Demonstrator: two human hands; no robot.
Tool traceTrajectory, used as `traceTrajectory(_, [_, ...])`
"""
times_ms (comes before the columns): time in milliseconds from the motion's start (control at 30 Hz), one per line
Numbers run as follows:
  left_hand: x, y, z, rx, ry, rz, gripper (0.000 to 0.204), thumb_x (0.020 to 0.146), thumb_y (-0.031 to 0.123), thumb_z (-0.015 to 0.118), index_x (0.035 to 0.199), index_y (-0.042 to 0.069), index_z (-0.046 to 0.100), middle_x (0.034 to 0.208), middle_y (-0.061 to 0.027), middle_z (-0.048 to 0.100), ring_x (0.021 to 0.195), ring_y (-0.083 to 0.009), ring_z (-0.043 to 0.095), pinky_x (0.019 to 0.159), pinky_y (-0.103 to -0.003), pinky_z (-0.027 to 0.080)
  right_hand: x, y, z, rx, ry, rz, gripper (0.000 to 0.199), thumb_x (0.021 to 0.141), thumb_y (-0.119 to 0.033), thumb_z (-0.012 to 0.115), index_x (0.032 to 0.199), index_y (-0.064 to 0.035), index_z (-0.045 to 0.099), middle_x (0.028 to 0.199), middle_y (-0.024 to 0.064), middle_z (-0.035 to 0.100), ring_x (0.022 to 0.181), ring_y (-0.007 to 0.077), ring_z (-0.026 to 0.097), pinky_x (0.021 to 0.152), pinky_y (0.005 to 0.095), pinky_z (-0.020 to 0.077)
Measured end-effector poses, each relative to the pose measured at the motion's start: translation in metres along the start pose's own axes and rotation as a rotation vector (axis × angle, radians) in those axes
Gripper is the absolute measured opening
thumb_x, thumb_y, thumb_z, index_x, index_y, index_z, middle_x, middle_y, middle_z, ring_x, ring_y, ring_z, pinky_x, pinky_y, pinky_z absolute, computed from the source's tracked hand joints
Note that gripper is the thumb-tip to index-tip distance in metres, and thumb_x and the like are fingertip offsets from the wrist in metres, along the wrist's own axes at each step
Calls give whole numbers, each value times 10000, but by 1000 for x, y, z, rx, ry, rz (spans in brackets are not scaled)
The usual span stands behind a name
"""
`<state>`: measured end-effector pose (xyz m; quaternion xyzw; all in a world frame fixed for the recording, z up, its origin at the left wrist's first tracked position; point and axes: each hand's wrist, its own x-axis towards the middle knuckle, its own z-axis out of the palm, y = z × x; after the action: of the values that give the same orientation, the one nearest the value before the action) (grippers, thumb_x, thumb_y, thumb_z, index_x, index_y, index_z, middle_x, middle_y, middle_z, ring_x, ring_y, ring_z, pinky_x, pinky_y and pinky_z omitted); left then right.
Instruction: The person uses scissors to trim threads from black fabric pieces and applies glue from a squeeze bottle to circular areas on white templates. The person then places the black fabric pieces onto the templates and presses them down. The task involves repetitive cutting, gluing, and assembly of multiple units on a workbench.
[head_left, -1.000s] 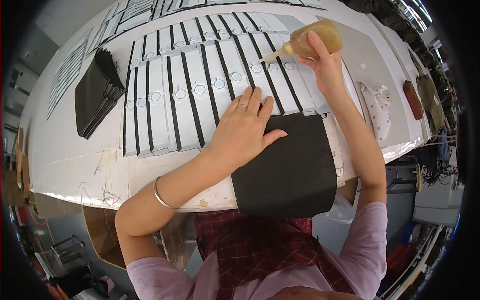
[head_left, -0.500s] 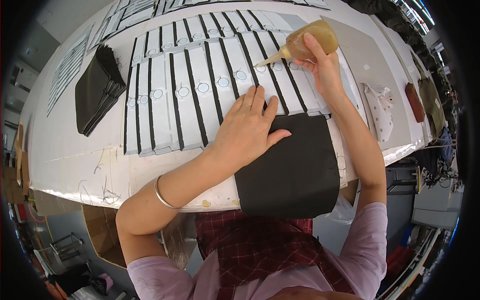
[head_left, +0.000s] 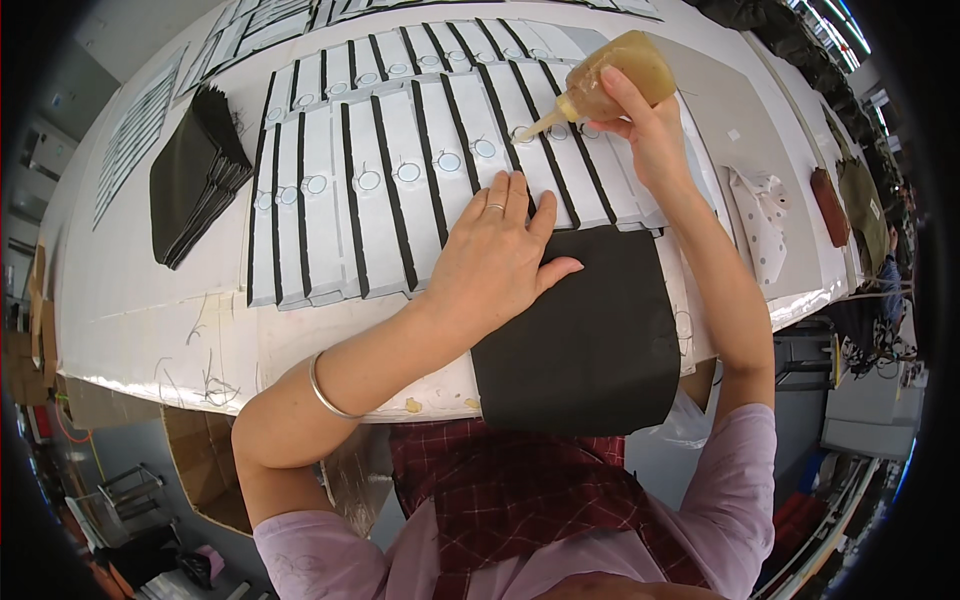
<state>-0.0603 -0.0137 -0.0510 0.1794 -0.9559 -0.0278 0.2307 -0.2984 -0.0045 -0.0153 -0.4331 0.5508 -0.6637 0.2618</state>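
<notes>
My right hand [head_left: 655, 145] is closed around a soft squeeze bottle [head_left: 632, 78] of yellowish-brown liquid. The bottle tips down to the left, its narrow nozzle reaching a round mark on one of the overlapping white panels [head_left: 328, 225]. These panels lie in a fanned row, each with a black strip along an edge and a small pale circle. My left hand [head_left: 497, 250] rests flat on the near ends of the row, fingers stretched, thumb out over a black fabric piece [head_left: 580, 335]. That fabric hangs partly over the table's front edge.
A folded stack of black fabric [head_left: 198, 185] stands left of the row. A second row of panels [head_left: 385, 62] lies behind, with more pieces farther back. At right are a grey board [head_left: 705, 85], a dotted white cloth [head_left: 762, 225] and a dark red item [head_left: 829, 207].
The bottle has tilted slightly more upright, and its nozzle tip has shifted a little right and nearer to me. My left hand has stayed in place.
</notes>
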Motion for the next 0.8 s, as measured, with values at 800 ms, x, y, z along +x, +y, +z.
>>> traceTrajectory(800, [-6,2,-2,153,42,-79,703,861,537,663,1176,-91,626,1032,-326,617,1088,-447,604,916,-438,506,-7,7,29,106,-15,71,439,928,-363,702,1209,-43,598,1119,84,667,979,148,672,730,299,598])
